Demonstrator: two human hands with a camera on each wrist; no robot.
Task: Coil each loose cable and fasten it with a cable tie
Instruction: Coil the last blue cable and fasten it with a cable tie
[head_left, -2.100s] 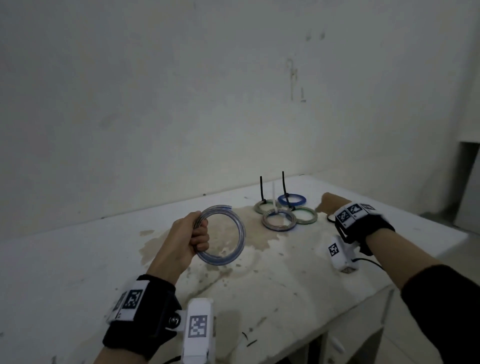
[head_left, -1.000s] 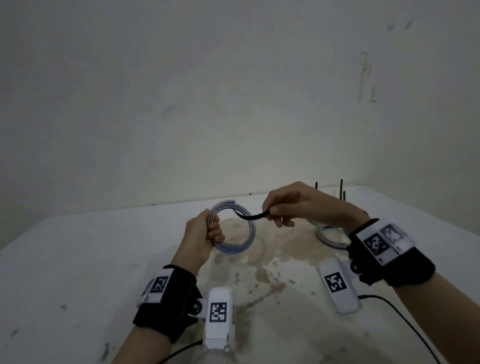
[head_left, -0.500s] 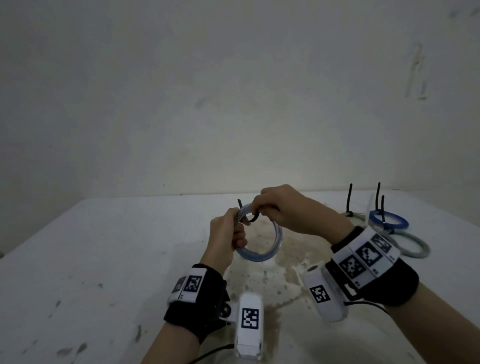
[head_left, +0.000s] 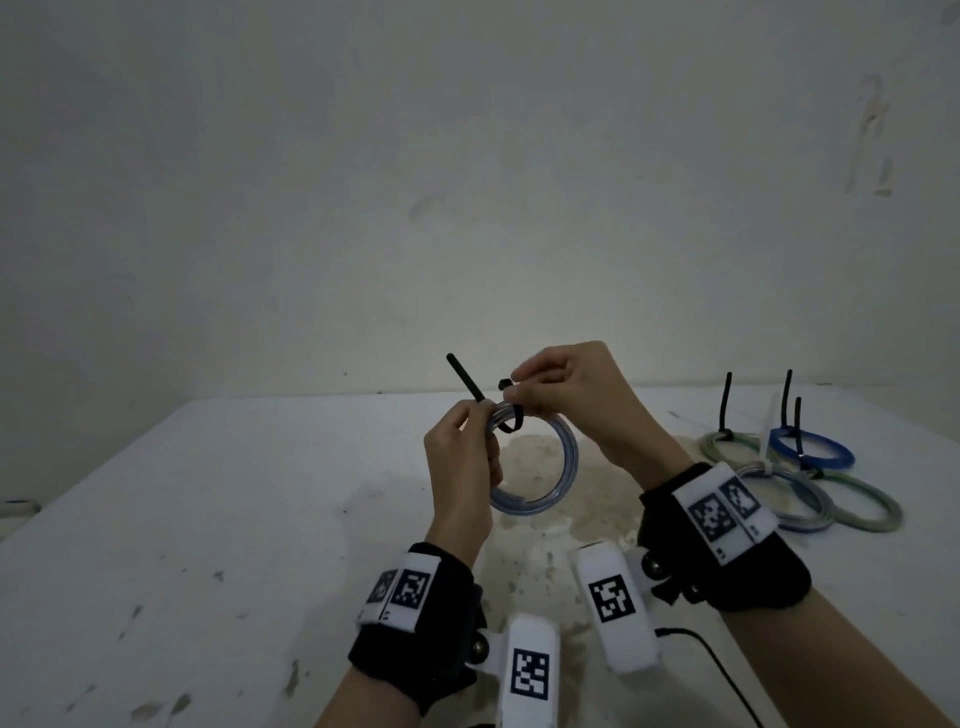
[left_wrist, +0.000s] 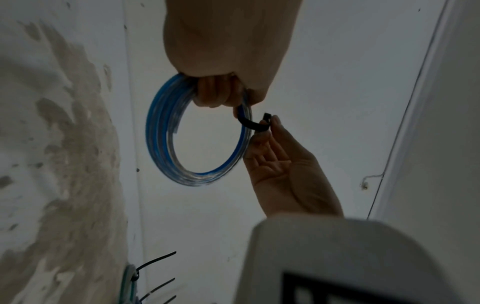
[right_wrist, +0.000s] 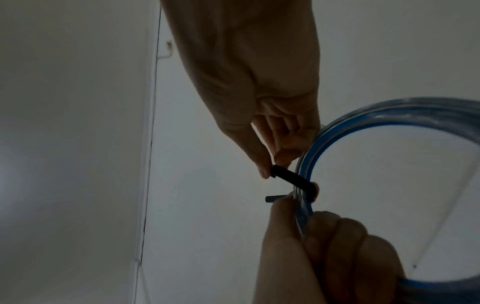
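Both hands up over the table (head_left: 208, 519) w/ the coil (head_left: 540, 467): left hand (head_left: 462, 467) grips its top edge, right hand (head_left: 576, 400) pinches the head end of the black tie (head_left: 511, 415) looped round it. Four tied coils (head_left: 810, 478) sit nr the right edge.

The head camera looks forward and down from above and behind both wrists, taking in the white counter (head_left: 208, 519), the bare wall behind it and, in the middle distance, the blue coil (head_left: 545, 483) held up between the hands. The left wrist camera sits close under the left hand (left_wrist: 228, 51), looking along it past the coil (left_wrist: 166, 133) toward the counter. The right wrist camera looks along the right hand (right_wrist: 254, 72) from just as near. All three views share the coil and the black tie (right_wrist: 291, 181).
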